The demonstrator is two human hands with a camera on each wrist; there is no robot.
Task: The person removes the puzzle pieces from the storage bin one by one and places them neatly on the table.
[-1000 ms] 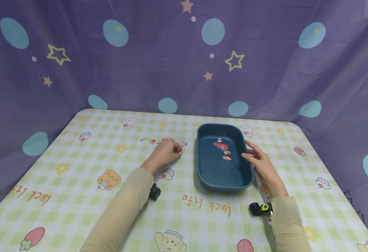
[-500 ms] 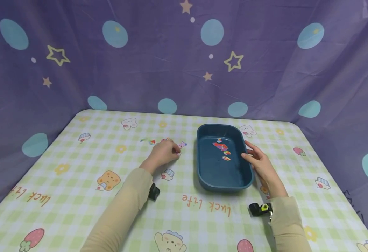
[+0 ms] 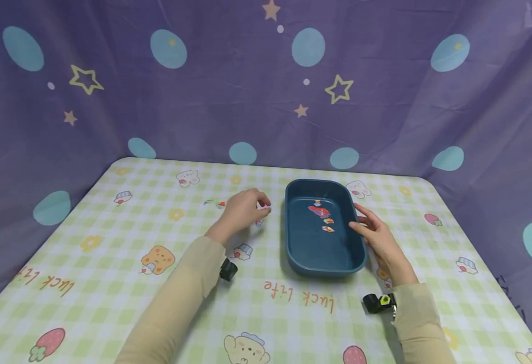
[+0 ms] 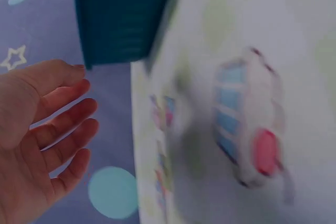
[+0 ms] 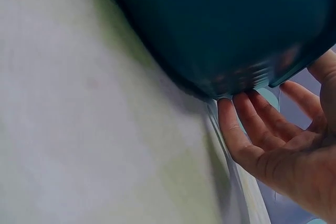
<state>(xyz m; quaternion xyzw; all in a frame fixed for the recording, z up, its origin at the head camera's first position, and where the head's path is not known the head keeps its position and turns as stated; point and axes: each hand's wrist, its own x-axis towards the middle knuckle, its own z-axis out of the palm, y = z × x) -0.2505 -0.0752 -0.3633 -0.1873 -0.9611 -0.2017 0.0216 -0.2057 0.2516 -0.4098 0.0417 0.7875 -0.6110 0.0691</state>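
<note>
In the head view, my left hand point(image 3: 240, 211) hovers low over the table, left of a dark teal plastic tub point(image 3: 325, 253). Its fingers are loosely bent, and the left wrist view shows the hand point(image 4: 37, 124) with nothing in its grasp. A small flat purple-pink cut-out point(image 3: 259, 222) lies just under its fingertips. More bright cut-outs point(image 3: 220, 205) lie on its far left, partly hidden by the hand. My right hand point(image 3: 382, 245) holds the tub's right side, thumb at the rim and fingertips against the outer wall point(image 5: 199, 35). Several colourful cut-outs point(image 3: 319, 211) lie inside.
A green-and-white checked cloth point(image 3: 111, 303) with printed cartoons and lettering covers the table. A purple curtain point(image 3: 225, 101) with stars and blue ovals hangs behind. Black wrist cameras point(image 3: 228, 270) sit under both sleeves.
My left hand has moved slightly right and away from me, and its fingers have spread apart. The cut-out under it now shows on the cloth. My right hand and the tub stay put.
</note>
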